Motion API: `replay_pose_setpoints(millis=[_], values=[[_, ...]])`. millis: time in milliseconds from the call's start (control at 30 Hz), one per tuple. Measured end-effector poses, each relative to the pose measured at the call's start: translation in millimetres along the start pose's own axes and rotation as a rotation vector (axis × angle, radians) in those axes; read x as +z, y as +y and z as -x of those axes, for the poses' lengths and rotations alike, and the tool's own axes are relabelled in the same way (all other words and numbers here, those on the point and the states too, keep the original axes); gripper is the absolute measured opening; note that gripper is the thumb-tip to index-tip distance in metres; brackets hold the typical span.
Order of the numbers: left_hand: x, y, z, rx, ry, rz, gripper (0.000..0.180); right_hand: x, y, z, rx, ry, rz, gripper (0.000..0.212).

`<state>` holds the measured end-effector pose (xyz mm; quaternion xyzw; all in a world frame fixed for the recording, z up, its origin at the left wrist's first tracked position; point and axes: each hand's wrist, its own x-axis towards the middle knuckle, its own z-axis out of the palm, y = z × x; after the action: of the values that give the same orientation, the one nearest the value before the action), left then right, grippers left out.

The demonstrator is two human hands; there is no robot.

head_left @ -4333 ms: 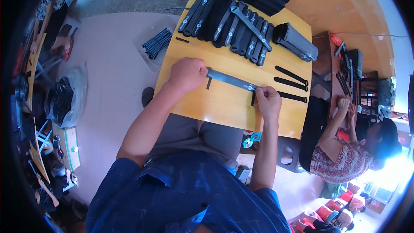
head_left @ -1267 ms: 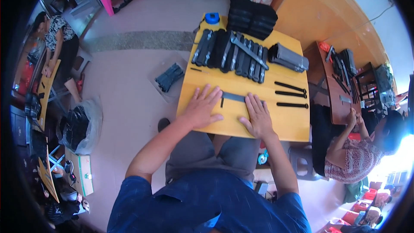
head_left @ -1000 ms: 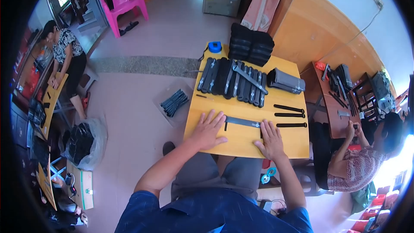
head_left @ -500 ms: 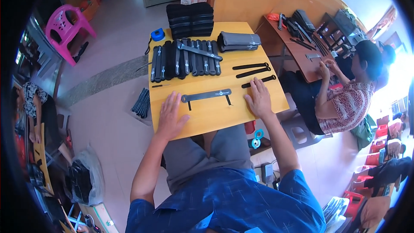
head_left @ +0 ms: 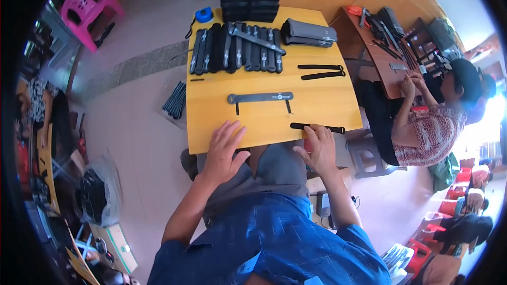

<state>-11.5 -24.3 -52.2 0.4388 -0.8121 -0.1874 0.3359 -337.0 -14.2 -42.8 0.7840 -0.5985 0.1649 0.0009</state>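
My right hand (head_left: 321, 150) is at the table's front edge, its fingertips resting on a thin black strap (head_left: 338, 129) with a looped end. The thumb is apart from that strap. My left hand (head_left: 225, 150) is over the front edge with its fingers spread, holding nothing. Beyond the hands a wider grey strap (head_left: 261, 97) with a rounded, holed end lies crosswise, and two short black strips (head_left: 237, 108) stick out below it. Two more thin black straps (head_left: 322, 75) lie at the right of the table.
Several grey and black straps (head_left: 253, 58) lie in a row behind, one across them. Farther back are a black stack (head_left: 249, 0), a folded grey bundle (head_left: 310, 32) and a blue tape measure (head_left: 204, 15). A person (head_left: 425, 121) sits at a brown table (head_left: 372, 55) to the right.
My right hand has drawn the thin black strap toward me to the front edge. My left hand has pulled back toward that edge. The whole view has shifted a little.
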Motion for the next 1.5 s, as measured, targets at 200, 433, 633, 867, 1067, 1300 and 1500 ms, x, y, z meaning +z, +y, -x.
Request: replay_pose_setpoints(millis=[200, 433, 633, 867, 1067, 1300, 1500], values=[[6.9, 14.1, -2.2, 0.008, -0.031, 0.032, 0.053, 29.9, 15.6, 3.5, -0.076, 0.14, -0.037, 0.031], [16.0, 28.9, 6.6, -0.069, -0.023, 0.208, 0.049, 8.2, -11.8, 1.2, 0.027, 0.163, -0.294, 0.024], [34.4, 42.5, 5.3, -0.292, -0.068, 0.564, 0.043, -18.7, -45.7, -27.2, 0.564, 0.297, -1.513, 0.015], [27.9, 29.1, 2.4, -0.606, -0.047, 1.087, 0.022, 4.5, -54.6, -48.1, 0.616, 0.344, -1.683, 0.014], [15.0, 16.0, -5.9, -0.66, 0.089, 1.05, 0.019, 18.5, -58.9, -49.5, 0.62, 0.299, -1.699, 0.017], [3.9, -5.0, -20.1, -0.732, 0.122, 0.953, 0.017, 21.4, -45.6, -52.6, 0.627, 0.267, -1.648, 0.012], [-9.1, -29.0, -38.0, -0.769, 0.079, 0.846, 0.016, 19.1, -18.9, -63.3, 0.652, 0.184, -1.453, 0.013]])
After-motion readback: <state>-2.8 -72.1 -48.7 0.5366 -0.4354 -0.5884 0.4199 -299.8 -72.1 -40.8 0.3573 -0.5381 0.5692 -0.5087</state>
